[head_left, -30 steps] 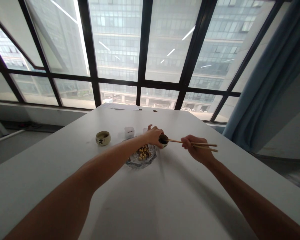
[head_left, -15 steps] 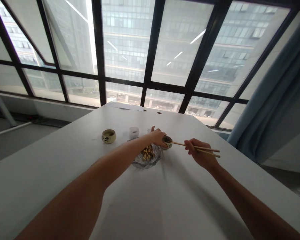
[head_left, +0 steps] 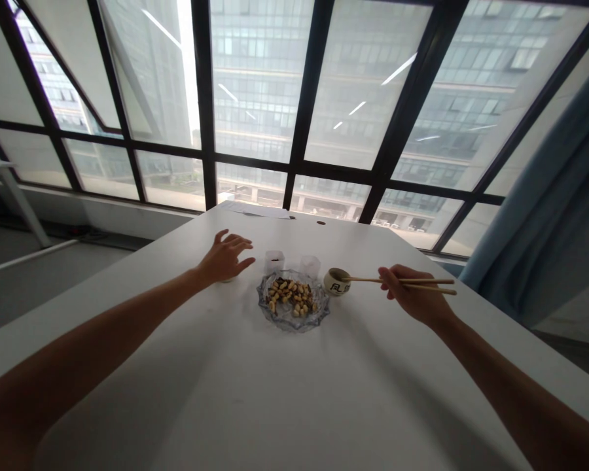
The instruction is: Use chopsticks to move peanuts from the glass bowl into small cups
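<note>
office, glass wall (head_left: pixel 255 78), white table (head_left: pixel 285 392)

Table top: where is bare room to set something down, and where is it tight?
Free: the wide near half of the table between the two forearms, and the far strip behind the clear cups. Crowded: the row from the left hand past the glass dish and small bowl to the right hand holding chopsticks.

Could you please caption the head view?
Right hand holds chopsticks at a small cup; left hand covers another.

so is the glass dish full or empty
Partly full: the glass dish holds a loose layer of pale and dark nuts, with bare glass at its rim.
</note>
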The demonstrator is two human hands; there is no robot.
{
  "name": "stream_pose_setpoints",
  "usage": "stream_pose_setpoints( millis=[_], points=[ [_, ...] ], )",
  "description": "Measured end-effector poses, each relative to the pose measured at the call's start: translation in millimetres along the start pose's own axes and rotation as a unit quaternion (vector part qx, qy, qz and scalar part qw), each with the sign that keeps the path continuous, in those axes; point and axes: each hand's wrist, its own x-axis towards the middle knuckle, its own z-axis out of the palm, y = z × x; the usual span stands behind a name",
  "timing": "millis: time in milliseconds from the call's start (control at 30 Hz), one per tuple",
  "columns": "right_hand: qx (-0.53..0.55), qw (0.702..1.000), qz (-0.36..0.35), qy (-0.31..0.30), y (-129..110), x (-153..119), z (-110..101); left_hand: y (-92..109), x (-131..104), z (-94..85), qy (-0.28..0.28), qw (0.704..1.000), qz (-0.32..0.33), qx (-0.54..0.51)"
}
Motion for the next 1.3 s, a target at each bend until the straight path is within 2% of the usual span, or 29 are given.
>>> stream_pose_setpoints(
  millis=[133, 200, 300, 367, 467, 567, 667, 767, 867, 933, 1033, 1133, 1200, 1300],
  points=[
    [0.006, 0.999, -0.017, 0.031, -2, 4, 2, -25, -34, -4.4, 0.022, 0.998, -0.059, 0.01],
    [0.031, 0.997, -0.02, 0.062, -9, 7, 6, -30, -44, -1.7, 0.034, 0.996, -0.077, 0.002],
    [0.132, 0.986, -0.023, 0.103, -31, 9, 19, -32, -52, 6.4, 0.054, 0.992, -0.109, -0.017],
    [0.204, 0.978, -0.027, 0.043, -49, 7, 33, -33, -55, 13.1, 0.06, 0.989, -0.13, -0.036],
    [0.248, 0.967, -0.037, -0.049, -69, 1, 60, -35, -58, 22.6, 0.067, 0.98, -0.174, -0.069],
    [0.266, 0.959, -0.043, -0.089, -78, -5, 86, -36, -61, 28.1, 0.056, 0.968, -0.222, -0.104],
    [0.265, 0.956, -0.053, -0.117, -78, -7, 102, -34, -62, 28.3, 0.038, 0.964, -0.234, -0.122],
    [0.212, 0.969, -0.081, -0.1, -74, -5, 106, -33, -62, 26.2, 0.031, 0.964, -0.237, -0.115],
    [0.168, 0.981, -0.092, -0.016, -66, -5, 104, -33, -62, 25.3, 0.029, 0.965, -0.236, -0.111],
    [0.172, 0.981, -0.087, 0.013, -61, -7, 103, -33, -62, 25.5, 0.031, 0.965, -0.236, -0.111],
    [0.189, 0.977, -0.096, -0.014, -60, -13, 104, -32, -62, 25.6, 0.03, 0.964, -0.24, -0.112],
    [0.163, 0.976, -0.136, -0.046, -67, -16, 107, -32, -62, 25.6, 0.025, 0.964, -0.24, -0.111],
    [0.142, 0.975, -0.161, -0.051, -72, -16, 108, -33, -62, 25.6, 0.024, 0.964, -0.239, -0.11],
    [0.143, 0.975, -0.16, -0.054, -75, -15, 111, -34, -63, 25.3, 0.026, 0.965, -0.238, -0.108]
  ],
)
